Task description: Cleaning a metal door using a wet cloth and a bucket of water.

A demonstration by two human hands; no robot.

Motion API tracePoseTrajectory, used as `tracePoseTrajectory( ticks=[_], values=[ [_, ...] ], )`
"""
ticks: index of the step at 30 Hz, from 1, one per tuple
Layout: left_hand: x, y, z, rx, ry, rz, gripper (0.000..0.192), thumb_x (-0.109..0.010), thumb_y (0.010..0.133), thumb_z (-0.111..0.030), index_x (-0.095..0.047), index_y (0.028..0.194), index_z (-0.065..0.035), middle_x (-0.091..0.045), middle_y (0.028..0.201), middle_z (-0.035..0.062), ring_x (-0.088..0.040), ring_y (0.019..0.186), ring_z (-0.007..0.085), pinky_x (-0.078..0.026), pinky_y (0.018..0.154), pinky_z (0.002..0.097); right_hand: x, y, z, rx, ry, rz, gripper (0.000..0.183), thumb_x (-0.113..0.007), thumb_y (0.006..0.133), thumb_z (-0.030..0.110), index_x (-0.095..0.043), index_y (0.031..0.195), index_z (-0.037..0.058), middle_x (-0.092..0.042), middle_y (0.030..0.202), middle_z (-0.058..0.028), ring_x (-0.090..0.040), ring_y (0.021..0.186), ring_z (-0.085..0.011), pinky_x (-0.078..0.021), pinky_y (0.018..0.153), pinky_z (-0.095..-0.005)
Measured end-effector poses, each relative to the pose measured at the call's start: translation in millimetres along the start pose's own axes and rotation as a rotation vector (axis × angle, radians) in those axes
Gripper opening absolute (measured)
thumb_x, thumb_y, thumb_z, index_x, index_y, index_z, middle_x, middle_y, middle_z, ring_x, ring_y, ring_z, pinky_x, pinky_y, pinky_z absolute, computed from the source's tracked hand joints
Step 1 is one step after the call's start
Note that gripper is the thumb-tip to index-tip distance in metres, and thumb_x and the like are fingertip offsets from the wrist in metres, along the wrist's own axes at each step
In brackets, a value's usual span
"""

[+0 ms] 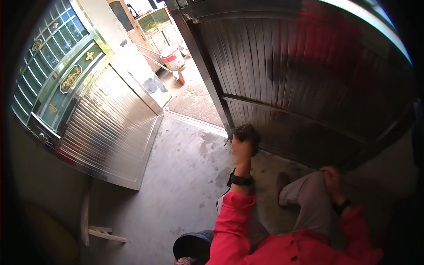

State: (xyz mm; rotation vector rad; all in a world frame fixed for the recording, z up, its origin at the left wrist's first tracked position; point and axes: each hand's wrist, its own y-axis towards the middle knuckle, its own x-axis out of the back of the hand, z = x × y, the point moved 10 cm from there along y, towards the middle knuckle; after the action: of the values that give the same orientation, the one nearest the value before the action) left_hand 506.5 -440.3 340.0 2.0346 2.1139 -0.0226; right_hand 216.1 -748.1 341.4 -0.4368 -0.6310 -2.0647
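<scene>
My left hand (241, 149) is closed around a dark, shaggy cloth or scrubbing pad (246, 132). It presses this against the bottom corner of a ribbed metal door panel (255, 63), close to the floor. The panel is dark and shiny, and red clothing is mirrored in its upper part. My right hand (333, 184) rests over my bent knee (313, 188), with nothing seen in it. Each wrist has a black band.
To the left stands another metal door leaf (109, 126) with gold ornaments. A dark bucket (193, 243) is beside my left arm, near a wooden frame piece (102, 232). Wet spots mark the concrete floor (179, 172). Beyond the doorway are a broom (179, 78) and a paint bucket (173, 58).
</scene>
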Motion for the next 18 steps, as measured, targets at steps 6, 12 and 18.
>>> tracePoseTrajectory(
  ticks=[6, 12, 18],
  values=[
    [8.9, 1.3, 7.4, 0.048, -0.021, -0.009, 0.031, -0.068, 0.078, -0.005, -0.06, 0.108, -0.0009, -0.065, 0.101, 0.0071, -0.06, 0.091, 0.0163, -0.048, 0.08, 0.0292, -5.1, -0.8, 0.7, 0.005, -0.015, 0.011, 0.017, -0.05, 0.082, 0.005, -0.064, 0.09, 0.001, -0.063, 0.089, -0.0118, -0.06, 0.089, -0.024, -0.0456, 0.082, -0.0324],
    [0.1, 1.7, -6.8, -0.008, 0.049, -0.015, 0.03, -0.068, 0.079, -0.009, -0.061, 0.107, 0.0, -0.066, 0.099, 0.0095, -0.061, 0.09, 0.0176, -0.048, 0.08, 0.0307, -1.3, -0.8, 5.8, -0.008, 0.017, 0.007, 0.016, -0.05, 0.082, 0.004, -0.064, 0.09, 0.001, -0.062, 0.089, -0.013, -0.06, 0.087, -0.026, -0.0457, 0.081, -0.0327],
    [-5.4, 22.9, -13.9, -0.086, 0.11, -0.033, 0.028, -0.066, 0.081, -0.011, -0.061, 0.106, 0.0004, -0.066, 0.098, 0.0096, -0.061, 0.088, 0.0174, -0.049, 0.079, 0.0306, -1.3, 3.0, 3.1, 0.008, 0.041, -0.005, 0.017, -0.049, 0.081, 0.004, -0.064, 0.089, 0.001, -0.063, 0.089, -0.013, -0.06, 0.087, -0.0259, -0.0458, 0.081, -0.0332]
  ],
)
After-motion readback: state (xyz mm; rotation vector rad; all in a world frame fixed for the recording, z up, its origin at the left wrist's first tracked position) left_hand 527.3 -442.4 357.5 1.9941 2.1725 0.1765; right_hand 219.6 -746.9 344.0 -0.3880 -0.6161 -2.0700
